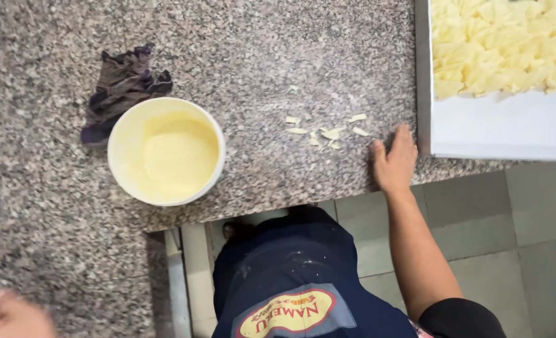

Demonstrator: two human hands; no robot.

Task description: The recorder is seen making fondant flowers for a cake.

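**Flat palm on the granite edge**

Right hand point(394, 164) lies open and palm-down on the speckled granite counter point(278, 56), fingers together and pointing away from the body, holding nothing. Its bare forearm runs straight back down toward a dark sleeve. Fingertips sit just beside the grey metal rim of a tray point(423, 81), whose white-lined floor carries a heap of thin, pale yellow dough pieces point(503, 44). A few small scraps point(328, 130) of the same pale stuff lie scattered on the stone, near the hand. Further along stands a round white tub point(166, 151) of smooth, creamy yellow paste, touching a crumpled dark cloth point(122, 87). Left hand point(8, 316) is a blur at the frame's lower corner; whether it is open or closed cannot be told.
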